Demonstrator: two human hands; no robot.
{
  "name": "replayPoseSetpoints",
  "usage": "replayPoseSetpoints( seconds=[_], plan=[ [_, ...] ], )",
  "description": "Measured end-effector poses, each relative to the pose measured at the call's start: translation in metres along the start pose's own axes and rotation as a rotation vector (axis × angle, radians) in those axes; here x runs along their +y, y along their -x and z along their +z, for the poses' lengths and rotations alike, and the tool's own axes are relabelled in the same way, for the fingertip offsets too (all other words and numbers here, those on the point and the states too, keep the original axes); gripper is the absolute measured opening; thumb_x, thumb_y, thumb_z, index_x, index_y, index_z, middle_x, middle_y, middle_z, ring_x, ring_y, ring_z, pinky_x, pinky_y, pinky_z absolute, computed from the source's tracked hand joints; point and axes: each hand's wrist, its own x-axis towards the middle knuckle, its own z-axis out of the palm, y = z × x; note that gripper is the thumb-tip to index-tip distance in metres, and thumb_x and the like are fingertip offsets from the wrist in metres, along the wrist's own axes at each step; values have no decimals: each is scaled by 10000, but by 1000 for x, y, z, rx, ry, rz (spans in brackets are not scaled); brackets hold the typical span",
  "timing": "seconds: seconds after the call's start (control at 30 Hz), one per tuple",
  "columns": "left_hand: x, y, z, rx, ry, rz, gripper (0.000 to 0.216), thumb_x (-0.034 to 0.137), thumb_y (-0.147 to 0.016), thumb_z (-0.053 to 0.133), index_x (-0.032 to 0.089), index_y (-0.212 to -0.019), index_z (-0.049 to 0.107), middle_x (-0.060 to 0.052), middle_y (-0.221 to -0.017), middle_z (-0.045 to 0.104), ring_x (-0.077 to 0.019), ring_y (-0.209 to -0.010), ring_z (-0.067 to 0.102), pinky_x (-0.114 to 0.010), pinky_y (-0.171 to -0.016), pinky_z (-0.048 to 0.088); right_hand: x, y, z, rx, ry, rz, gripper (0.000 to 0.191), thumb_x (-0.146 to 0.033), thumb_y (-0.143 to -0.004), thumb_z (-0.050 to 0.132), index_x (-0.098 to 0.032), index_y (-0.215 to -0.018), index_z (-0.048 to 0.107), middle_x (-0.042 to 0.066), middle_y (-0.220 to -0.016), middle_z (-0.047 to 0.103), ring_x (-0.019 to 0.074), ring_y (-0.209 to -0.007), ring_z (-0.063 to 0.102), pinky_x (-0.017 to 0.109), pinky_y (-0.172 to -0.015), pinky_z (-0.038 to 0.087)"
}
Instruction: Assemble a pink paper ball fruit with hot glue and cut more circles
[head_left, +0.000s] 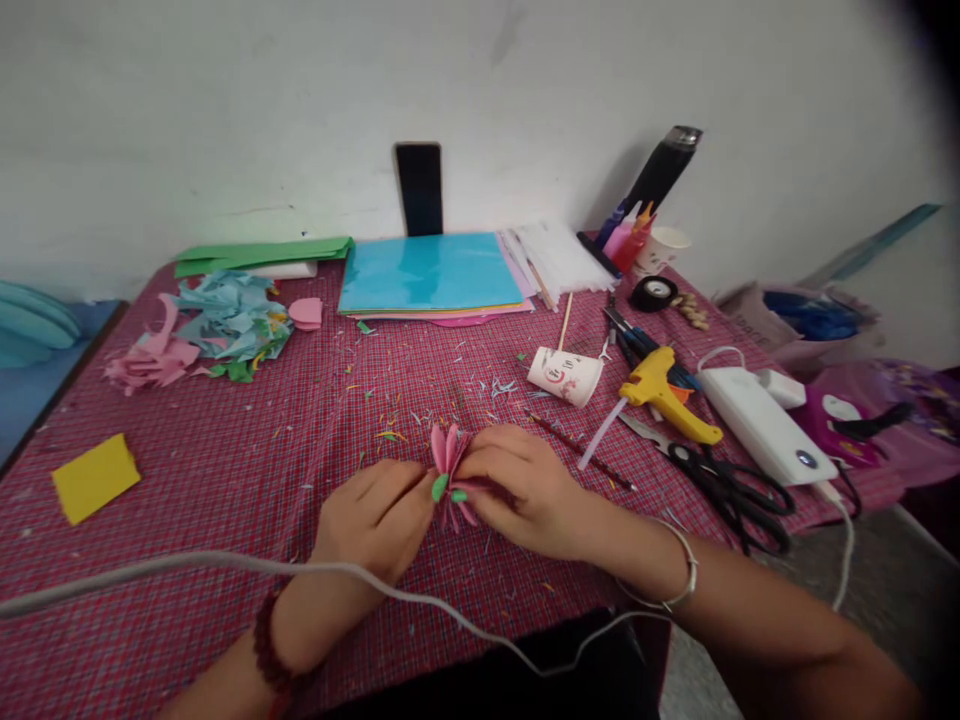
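We have a tabletop (247, 440) spread with red checked cloth, littered with small paper snippets (390, 434), against a pale, scuffed wall (300, 90). Our fingers cover both sides of the pink, layered paper flower (444, 450) (dark blur also swallows the upper right corner). Its petals fan out around two small green pieces (439, 488), over the tabletop's near part, with our left grip (379, 515) and right grip (525, 490) both pinched on it.

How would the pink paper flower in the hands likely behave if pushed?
The pink flower is probably light, since its petals look thin. Those petals, loose at their tips, would likely bend or crease. Its uneven outline may stop it rolling.
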Motion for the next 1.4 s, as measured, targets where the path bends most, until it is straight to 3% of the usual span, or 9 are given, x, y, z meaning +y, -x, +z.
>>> replayPoseSetpoints(
  seconds=[0.27,0.47,0.6,0.7,0.9,1.13,1.2,1.3,1.4],
  plan=[
    [8,-4,8,-43,-6,-1,132,74,-853,551,179,-774,571,-25,-692,592,-159,-634,529,-302,-597,493,-6,0,5,91,103,-68,98,-116,-852,516,-193,-853,577,34,-765,661,161,-732,594,306,-676,477],
    [17,-10,10,67,182,-139,118,64,-824,557,180,-824,581,-24,-720,617,-145,-663,580,-268,-606,508,-5,1,17,191,94,-9,152,-73,-749,488,-224,-742,507,1,-697,639,149,-676,588,298,-637,471],
    [18,-12,10,54,296,-220,123,60,-818,551,181,-820,575,-24,-736,622,-141,-691,607,-265,-619,519,-4,3,19,205,35,14,132,-87,-770,529,-216,-748,516,6,-711,645,151,-700,599,305,-665,474],
    [14,-11,9,25,424,-337,136,62,-816,557,193,-779,561,4,-712,608,-116,-645,597,-241,-577,502,-2,2,15,134,-162,111,65,-141,-840,565,-200,-813,563,15,-782,659,138,-741,607,296,-703,484],
    [8,-1,11,94,789,-583,170,63,-841,564,222,-895,534,4,-787,618,-125,-710,633,-250,-606,539,2,1,11,13,-555,451,86,-221,-839,574,-181,-763,569,-32,-679,541,92,-606,489,228,-556,419],
    [4,-4,3,-42,671,-442,161,118,-901,478,218,-860,597,-39,-939,608,-150,-861,613,-302,-714,521,7,0,16,62,-620,514,33,-212,-809,575,-186,-788,575,-27,-702,548,100,-632,496,239,-575,425],
    [4,-5,1,-93,632,-428,85,254,-878,564,217,-946,601,-67,-1021,606,-197,-951,606,-351,-760,531,6,-1,16,113,-561,502,38,-190,-801,561,-188,-765,568,-30,-695,551,100,-632,501,242,-581,421],
    [6,-4,2,-121,574,-402,350,438,-745,730,215,-976,589,-82,-1074,590,-239,-1007,591,-391,-795,533,5,-1,17,151,-491,488,59,-178,-797,551,-186,-740,562,-37,-670,546,96,-614,491,241,-572,404],
    [7,-6,5,-107,533,-402,348,384,-694,794,214,-917,588,-67,-1041,596,-220,-968,605,-366,-782,534,5,-2,16,147,-463,478,65,-164,-792,546,-187,-733,564,-42,-663,547,93,-604,481,239,-566,392]
  ],
)
